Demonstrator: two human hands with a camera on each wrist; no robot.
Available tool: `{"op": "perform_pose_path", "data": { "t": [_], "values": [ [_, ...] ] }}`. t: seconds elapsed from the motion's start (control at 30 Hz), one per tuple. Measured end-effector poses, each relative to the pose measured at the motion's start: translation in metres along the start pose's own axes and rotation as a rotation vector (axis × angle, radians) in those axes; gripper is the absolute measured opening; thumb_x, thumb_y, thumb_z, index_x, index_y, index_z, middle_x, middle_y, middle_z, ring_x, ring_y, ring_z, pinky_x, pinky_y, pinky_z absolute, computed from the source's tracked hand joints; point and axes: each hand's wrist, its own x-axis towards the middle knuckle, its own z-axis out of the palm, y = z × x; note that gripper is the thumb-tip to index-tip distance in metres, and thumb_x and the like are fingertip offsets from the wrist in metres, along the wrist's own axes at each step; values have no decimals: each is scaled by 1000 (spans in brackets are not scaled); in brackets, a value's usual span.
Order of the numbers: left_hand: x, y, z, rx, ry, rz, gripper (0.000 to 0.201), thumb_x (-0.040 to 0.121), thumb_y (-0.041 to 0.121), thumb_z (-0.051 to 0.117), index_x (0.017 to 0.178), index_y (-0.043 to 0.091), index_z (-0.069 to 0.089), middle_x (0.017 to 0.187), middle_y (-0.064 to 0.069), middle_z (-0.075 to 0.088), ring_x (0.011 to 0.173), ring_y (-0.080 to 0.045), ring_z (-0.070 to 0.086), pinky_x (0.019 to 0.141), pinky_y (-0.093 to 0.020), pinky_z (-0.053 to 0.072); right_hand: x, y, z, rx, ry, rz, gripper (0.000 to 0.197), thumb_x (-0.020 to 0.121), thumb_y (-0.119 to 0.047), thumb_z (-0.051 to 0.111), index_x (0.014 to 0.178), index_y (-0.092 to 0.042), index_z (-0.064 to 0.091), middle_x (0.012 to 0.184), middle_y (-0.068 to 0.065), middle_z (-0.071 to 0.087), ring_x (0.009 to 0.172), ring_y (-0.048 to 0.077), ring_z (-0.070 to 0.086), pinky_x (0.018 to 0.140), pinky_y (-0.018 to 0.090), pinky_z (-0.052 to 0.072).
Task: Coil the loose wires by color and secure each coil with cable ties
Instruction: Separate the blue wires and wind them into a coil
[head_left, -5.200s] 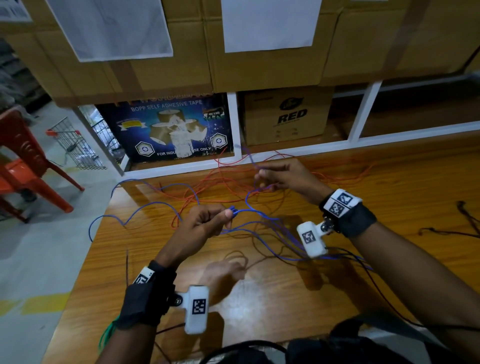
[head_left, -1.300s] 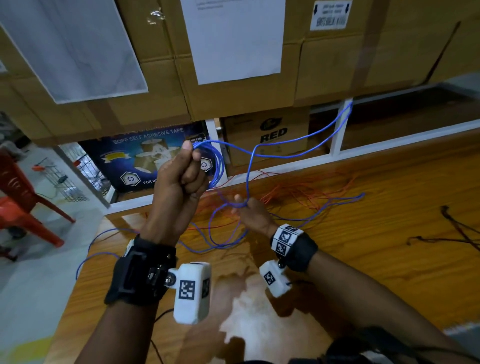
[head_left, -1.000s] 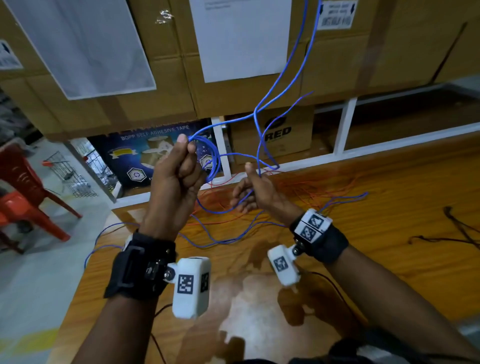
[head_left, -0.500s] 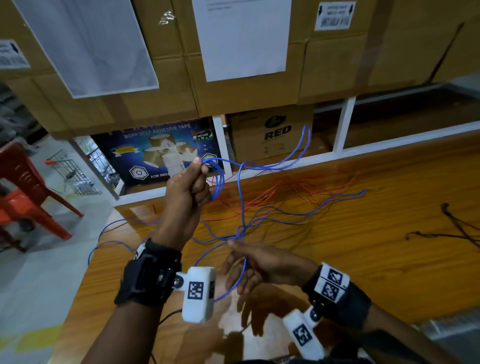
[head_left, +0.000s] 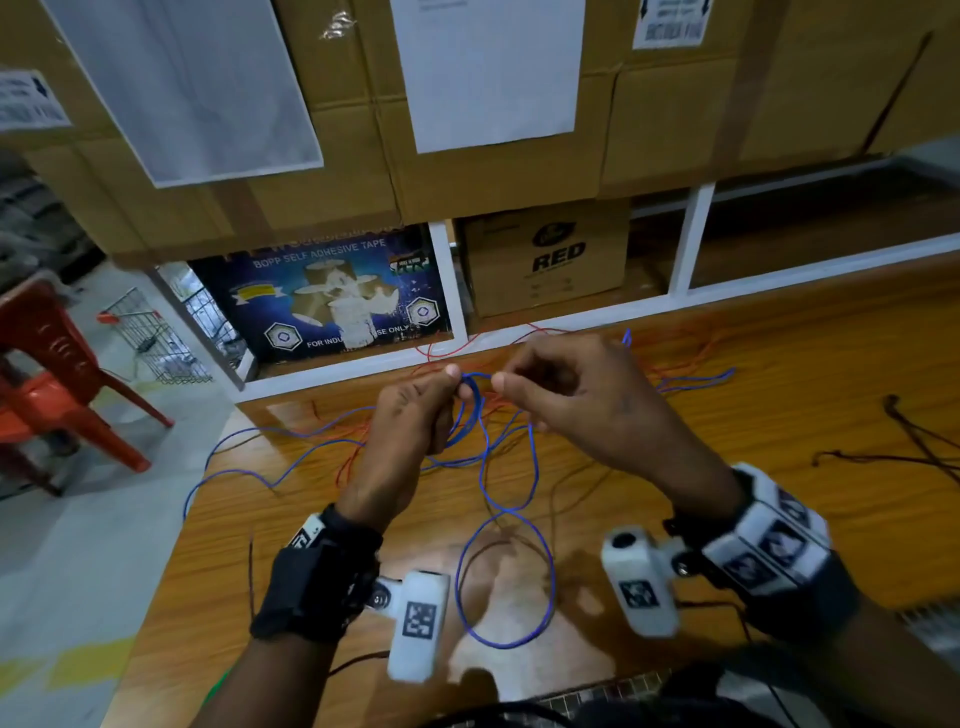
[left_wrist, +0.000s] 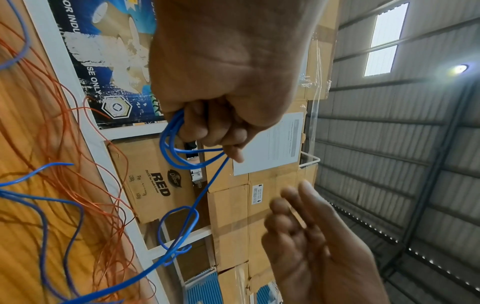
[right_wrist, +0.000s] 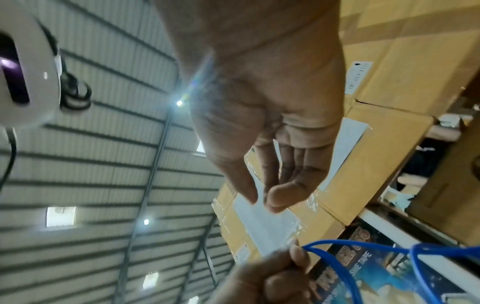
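Both hands are up above the wooden surface (head_left: 779, 415), raised side by side and nearly touching at the fingertips. The left hand (head_left: 415, 415) is clenched into a fist around the blue wire (head_left: 485, 467), back of the hand to the head camera, thumb on top; the left wrist view shows several small blue loops bunched at the fingers (left_wrist: 207, 131) and one strand running off from the thumb tip. The right hand (head_left: 566, 400) sits just beside it, fingers loosely curved, thumb and forefinger drawn near each other; in the right wrist view those fingertips (right_wrist: 280, 195) are apart with no wire between them, so this hand is released and grasping nothing. Below the hands the blue wire hangs down in a long loop that crosses itself and rounds out low, between the two wrist cameras, while more blue strands trail off to the left edge of the surface and away to the right. Red wires (head_left: 675, 364) lie tangled on the surface behind the hands, near the white shelf frame (head_left: 447, 280). Dark wires (head_left: 914, 441) lie well apart at the right. Cardboard boxes (head_left: 545, 254) fill the shelf behind.
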Motion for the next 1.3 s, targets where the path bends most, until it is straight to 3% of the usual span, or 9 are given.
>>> {"op": "perform_pose_path", "data": {
  "t": [0.13,0.27,0.43,0.77,0.9,0.97,1.13,1.2,1.3],
  "values": [
    [-5,1,2,39,-34,6,36,106,25,49,78,7,63,45,4,26,44,-13,17,43,-23,18,16,30,21,-213,37,-172,39,80,-3,71,117,-13,66,104,2,65,95,6,61,83,5,41],
    [-8,-3,-2,-33,-59,-38,37,106,29,48,78,7,60,48,1,21,49,-13,12,47,-27,11,17,51,38,14,-14,-72,46,88,3,63,129,-16,56,95,4,69,74,10,66,67,22,51],
    [-7,-4,-12,-159,-87,-138,33,101,33,49,74,14,49,51,5,16,48,-11,8,46,-27,7,15,73,35,-70,64,-71,6,89,-15,68,95,-18,68,65,-5,56,53,3,46,55,23,36],
    [5,0,-61,-609,43,-239,31,107,28,34,78,20,42,47,10,14,46,-10,1,39,-22,6,10,124,2,-205,-110,26,34,91,-35,77,62,-26,61,55,-12,52,55,0,47,54,20,32],
    [5,-6,-67,-662,107,-229,33,107,30,34,76,21,43,44,11,19,45,-10,2,37,-21,9,3,155,0,-308,-220,104,11,86,-18,81,91,-26,75,90,-11,72,88,-1,64,76,28,47],
    [5,-7,-67,-625,114,-245,34,108,29,34,76,20,43,45,11,16,39,-7,5,37,-21,9,-3,166,-2,-296,-278,159,40,79,-13,86,114,-29,74,115,-7,73,113,6,65,95,31,51],
    [2,-13,-51,-405,84,-263,33,107,30,39,77,19,46,46,13,19,36,-3,15,40,-23,6,3,120,9,-405,-290,54,82,74,-52,87,145,-32,54,148,-6,53,149,14,30,123,41,16],
    [0,-14,-42,-338,67,-246,33,106,31,43,75,19,48,48,11,18,39,-5,14,38,-22,8,7,91,24,-462,-192,-39,80,79,-62,74,147,-28,53,147,-5,54,150,15,29,125,45,9],
    [-2,-12,-31,-287,28,-219,35,105,31,45,73,18,50,52,6,14,41,-7,12,37,-20,11,13,67,48,-258,-121,-126,53,97,-41,63,146,-21,53,135,-2,63,128,12,53,110,29,38]
  ]
}}
